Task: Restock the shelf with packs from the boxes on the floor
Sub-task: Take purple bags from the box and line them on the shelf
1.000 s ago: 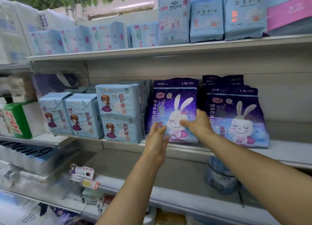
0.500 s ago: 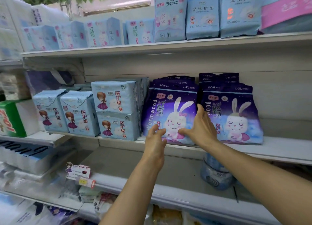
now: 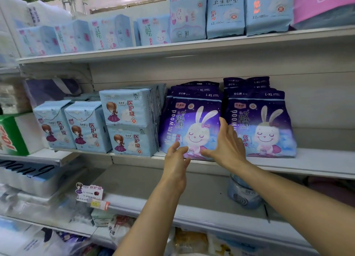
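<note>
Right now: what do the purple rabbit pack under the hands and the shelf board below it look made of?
Purple rabbit pack: looks like soft glossy plastic film; printed all over, with sheen and a bulging front. Shelf board: likely painted metal, pale satin finish, thin straight front lip; could be coated board, the picture cannot settle it. Left hand and right hand are open at the pack's front.

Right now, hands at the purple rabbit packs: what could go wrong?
1. The left purple pack stands at the middle shelf's front edge; if the right hand and left hand let go, it might tip off.
2. It leans against the stacked blue packs; pushing sideways could shift them.
3. The right purple pack stands close; a nudge may topple it.
</note>
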